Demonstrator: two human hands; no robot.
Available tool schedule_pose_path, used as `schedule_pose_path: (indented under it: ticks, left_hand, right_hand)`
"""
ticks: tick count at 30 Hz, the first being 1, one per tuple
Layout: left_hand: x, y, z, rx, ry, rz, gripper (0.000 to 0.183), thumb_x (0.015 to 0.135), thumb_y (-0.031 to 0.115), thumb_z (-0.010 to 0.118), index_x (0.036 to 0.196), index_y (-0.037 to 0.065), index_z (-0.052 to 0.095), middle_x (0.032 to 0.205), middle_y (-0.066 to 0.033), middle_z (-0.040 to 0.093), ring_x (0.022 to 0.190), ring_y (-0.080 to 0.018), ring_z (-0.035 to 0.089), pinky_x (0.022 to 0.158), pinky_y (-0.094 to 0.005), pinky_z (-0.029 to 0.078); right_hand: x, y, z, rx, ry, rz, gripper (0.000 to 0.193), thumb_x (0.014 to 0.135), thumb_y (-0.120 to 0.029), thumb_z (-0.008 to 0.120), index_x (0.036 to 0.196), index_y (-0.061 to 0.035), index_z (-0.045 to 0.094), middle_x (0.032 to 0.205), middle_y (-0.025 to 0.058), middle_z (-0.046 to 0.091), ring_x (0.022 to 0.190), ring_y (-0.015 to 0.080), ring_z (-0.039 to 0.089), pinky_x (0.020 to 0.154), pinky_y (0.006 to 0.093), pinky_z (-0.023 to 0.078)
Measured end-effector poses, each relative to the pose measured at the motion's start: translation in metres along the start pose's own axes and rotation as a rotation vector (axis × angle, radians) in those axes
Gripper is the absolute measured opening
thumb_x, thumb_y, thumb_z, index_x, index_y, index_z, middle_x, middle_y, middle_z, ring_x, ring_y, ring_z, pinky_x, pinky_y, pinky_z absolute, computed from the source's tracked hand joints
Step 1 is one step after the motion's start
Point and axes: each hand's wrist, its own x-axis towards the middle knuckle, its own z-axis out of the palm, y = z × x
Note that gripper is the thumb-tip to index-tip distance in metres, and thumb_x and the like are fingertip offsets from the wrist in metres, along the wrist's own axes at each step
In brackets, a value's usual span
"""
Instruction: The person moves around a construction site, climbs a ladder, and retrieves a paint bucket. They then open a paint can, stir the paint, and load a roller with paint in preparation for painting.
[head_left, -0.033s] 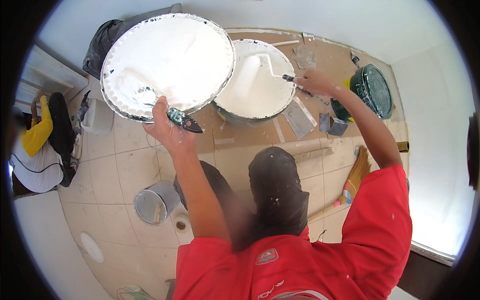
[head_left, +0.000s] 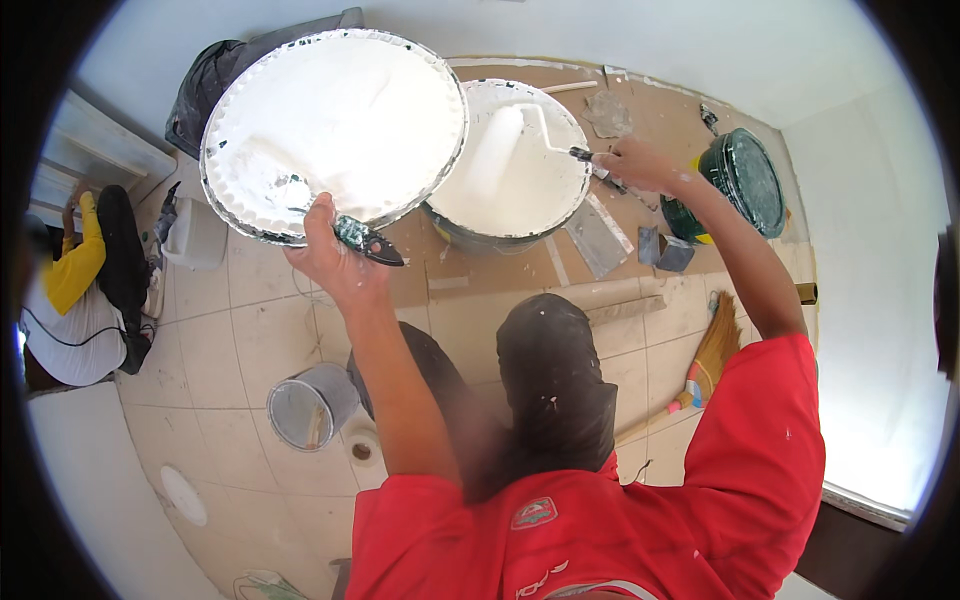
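My left hand [head_left: 338,255] grips the near edge of a large round bucket lid [head_left: 350,120], its inner face coated in white paint. A tool with a dark green, paint-spattered handle [head_left: 368,240] is held against the lid by the same hand; its head is smeared white and I cannot tell its kind. To the right stands an open bucket of white paint [head_left: 540,195]. My right hand [head_left: 640,165] is closed round the handle of a paint roller [head_left: 497,145], whose white sleeve rests over the paint inside the bucket.
A closed green bucket [head_left: 750,185] stands to the right on brown floor covering [head_left: 450,270]. Flat grey scrapers [head_left: 600,245] lie between the buckets. Near my knees are a metal can [head_left: 312,405] and a tape roll [head_left: 363,447]. A straw broom [head_left: 712,350] lies right; another person [head_left: 75,290] crouches left.
My right hand and the roller handle have shifted very slightly to the right. The lid in my left hand has barely moved, a touch lower and to the left.
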Motion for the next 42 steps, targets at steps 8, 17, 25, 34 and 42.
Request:
schedule_pose_path:
  ticks: [8, 17, 25, 34, 42]
  left_hand:
    - [0.01, -0.018, -0.004, 0.078, 0.056, 0.041, 0.056, 0.082, -0.008, 0.06, 0.136, -0.008, 0.043, 0.126, -0.0187, 0.056, 0.104, -0.0243, 0.062, 0.088, -0.0377, 0.057]
    - [0.005, -0.009, -0.006, 0.107, 0.061, -0.082, 0.051, 0.081, -0.005, 0.063, 0.129, -0.009, 0.049, 0.117, -0.0158, 0.061, 0.095, -0.0224, 0.066, 0.078, -0.0349, 0.059]
    - [-0.004, -0.03, -0.006, -0.142, -0.063, -0.332, 0.046, 0.082, -0.002, 0.059, 0.127, -0.005, 0.051, 0.109, -0.0107, 0.061, 0.094, -0.0202, 0.065, 0.08, -0.0348, 0.057]
    - [-0.009, -0.03, -0.006, -0.232, -0.099, -0.36, 0.047, 0.083, -0.001, 0.058, 0.129, -0.004, 0.05, 0.111, -0.0107, 0.061, 0.096, -0.0204, 0.065, 0.082, -0.0358, 0.057]
    - [-0.01, -0.028, -0.002, -0.244, -0.096, -0.343, 0.049, 0.084, 0.0, 0.058, 0.131, -0.004, 0.048, 0.11, -0.0099, 0.061, 0.093, -0.0193, 0.065, 0.079, -0.0332, 0.057]
  right_hand:
    - [-0.068, -0.019, -0.102, -0.029, 0.15, 0.192, 0.053, 0.095, -0.048, 0.057, 0.077, 0.0014, 0.064, 0.065, 0.0074, 0.056, 0.061, 0.0183, 0.054, 0.061, 0.0355, 0.045]
    - [-0.121, -0.055, -0.177, 0.194, 0.294, 0.093, 0.046, 0.098, -0.041, 0.062, 0.071, -0.0036, 0.062, 0.054, -0.0028, 0.042, 0.048, 0.0053, 0.034, 0.044, 0.026, 0.027]
    - [-0.138, -0.089, -0.174, -0.01, 0.591, -0.049, 0.049, 0.098, -0.048, 0.062, 0.077, -0.0032, 0.068, 0.054, 0.0, 0.044, 0.05, 0.0078, 0.038, 0.048, 0.0278, 0.03]
    - [-0.158, -0.104, -0.157, -0.112, 0.742, -0.04, 0.046, 0.099, -0.046, 0.059, 0.085, -0.0037, 0.071, 0.058, 0.0027, 0.048, 0.054, 0.0105, 0.042, 0.051, 0.0291, 0.033]
    - [-0.158, -0.097, -0.147, -0.04, 0.793, -0.035, 0.043, 0.099, -0.044, 0.062, 0.087, -0.004, 0.07, 0.059, 0.0019, 0.047, 0.055, 0.01, 0.04, 0.051, 0.0282, 0.034]
